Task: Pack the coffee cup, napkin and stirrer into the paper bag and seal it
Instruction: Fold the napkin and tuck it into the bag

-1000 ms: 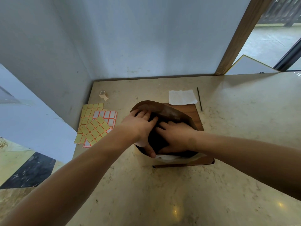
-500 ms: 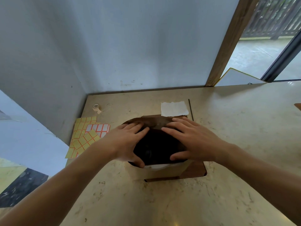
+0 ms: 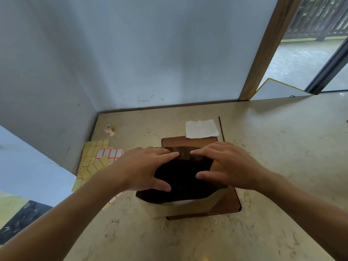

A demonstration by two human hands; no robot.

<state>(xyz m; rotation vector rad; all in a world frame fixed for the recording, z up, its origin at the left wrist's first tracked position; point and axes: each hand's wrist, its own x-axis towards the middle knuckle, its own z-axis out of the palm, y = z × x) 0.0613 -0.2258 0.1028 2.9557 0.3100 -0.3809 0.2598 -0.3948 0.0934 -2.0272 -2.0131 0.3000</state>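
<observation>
- Two hands, left hand (image 3: 145,171) and right hand (image 3: 228,166), rest spread, fingers extended, on the paper bag (image 3: 183,178) mouth.
- Napkin (image 3: 201,128) and stirrer (image 3: 221,128) lie behind the bag, unpacked.
- Cup: cannot tell.
- Sealing remains.

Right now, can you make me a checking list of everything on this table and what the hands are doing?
Surface: beige stone counter, with a wooden board under the bag.
Job's things: paper bag open and dark inside; white napkin and thin dark stirrer lie behind it, unpacked. Cup: cannot tell, something white shows at the bag's near rim.
Clutter: yellow and white label sheets; small tape roll.
Grippers: left hand and right hand spread on the bag's mouth, holding nothing.
Cables: nothing seen.
Surroundings: grey walls, wooden post, a doorway to outside.
</observation>
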